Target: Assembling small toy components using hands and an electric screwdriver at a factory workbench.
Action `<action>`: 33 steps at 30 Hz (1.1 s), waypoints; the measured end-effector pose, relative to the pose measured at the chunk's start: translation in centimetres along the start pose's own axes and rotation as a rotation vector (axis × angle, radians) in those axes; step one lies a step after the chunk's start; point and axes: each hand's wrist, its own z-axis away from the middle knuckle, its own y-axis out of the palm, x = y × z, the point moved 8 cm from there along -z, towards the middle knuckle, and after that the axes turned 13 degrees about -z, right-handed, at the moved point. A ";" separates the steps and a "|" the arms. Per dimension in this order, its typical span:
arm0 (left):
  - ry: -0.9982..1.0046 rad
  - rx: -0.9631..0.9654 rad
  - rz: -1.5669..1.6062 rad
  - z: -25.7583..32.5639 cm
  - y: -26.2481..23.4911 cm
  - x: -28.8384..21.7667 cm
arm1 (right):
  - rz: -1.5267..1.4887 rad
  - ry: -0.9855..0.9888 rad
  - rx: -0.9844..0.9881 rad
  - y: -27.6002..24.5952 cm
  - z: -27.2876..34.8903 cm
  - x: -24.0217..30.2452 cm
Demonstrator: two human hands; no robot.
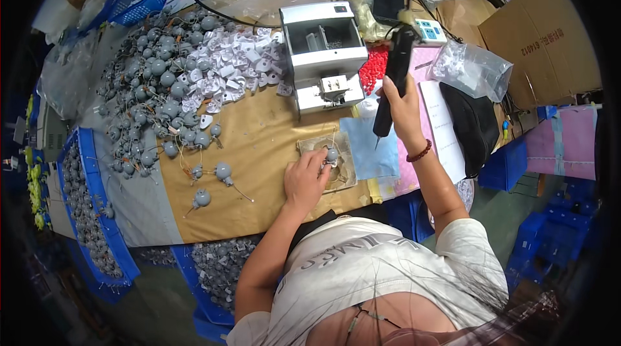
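Note:
My left hand (pixel 306 176) is closed on a small grey ball-shaped part (pixel 332 154) set in a shallow tan fixture (pixel 347 176) near the table's front edge. A thin wire stands up from that part. My right hand (pixel 402 105) grips a black electric screwdriver (pixel 399 55) upright, its thin bit pointing down above a blue sheet (pixel 370 145), to the right of the fixture and apart from it. Several loose grey ball-shaped parts with wires, one being this ball (pixel 223 170), lie left of my left hand.
A white and grey machine (pixel 323 61) stands behind the fixture. Left of it spread heaps of grey balls (pixel 155 67) and white plastic pieces (pixel 233 64). Red pieces (pixel 374 69), a phone (pixel 388 0), a black pouch (pixel 467 129) and a cardboard box (pixel 540 42) are right. Blue bins (pixel 132 268) hold more balls.

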 end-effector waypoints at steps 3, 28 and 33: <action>0.014 -0.012 -0.016 0.0 -0.3 -0.1 | 0.191 -0.199 -0.022 -0.5 1.8 0.4; 0.068 -0.038 -0.015 0.9 -0.5 -0.2 | 0.028 0.201 0.452 7.6 8.4 -8.0; -0.125 0.199 -0.055 6.3 -8.6 2.4 | 0.198 0.150 0.501 1.6 4.6 -2.3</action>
